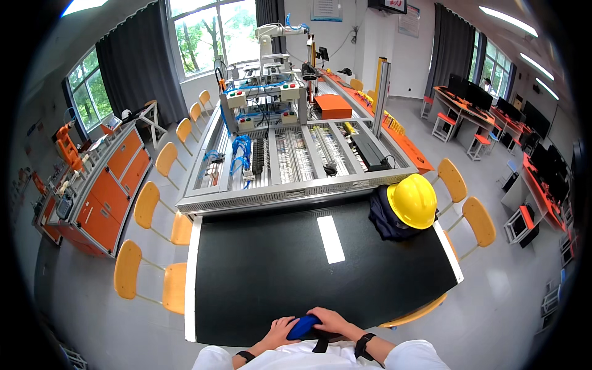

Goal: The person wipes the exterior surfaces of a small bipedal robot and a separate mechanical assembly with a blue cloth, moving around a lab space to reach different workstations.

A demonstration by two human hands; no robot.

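Note:
My left hand (pixel 280 330) and my right hand (pixel 329 320) both hold a small rounded blue object (pixel 303 327) at the near edge of the black tabletop (pixel 259 277). The left fingers rest over its left end, while the right fingers curl around its right end. What kind of object it is cannot be made out. Each wrist wears a black band. Further off, at the table's far right corner, a yellow hard hat (pixel 413 201) sits on a bundle of dark cloth (pixel 386 217). A bright white rectangle (pixel 331 239) shows on the tabletop, a sheet or a reflection.
Beyond the table stands an aluminium-framed training bench (pixel 296 187) with wiring, blue air tubing and a white robot arm (pixel 268 37). Wooden chairs (pixel 129 268) line the left side, and others (pixel 478 222) the right. Orange cabinets (pixel 106 199) are at far left; computer desks (pixel 462 108) at right.

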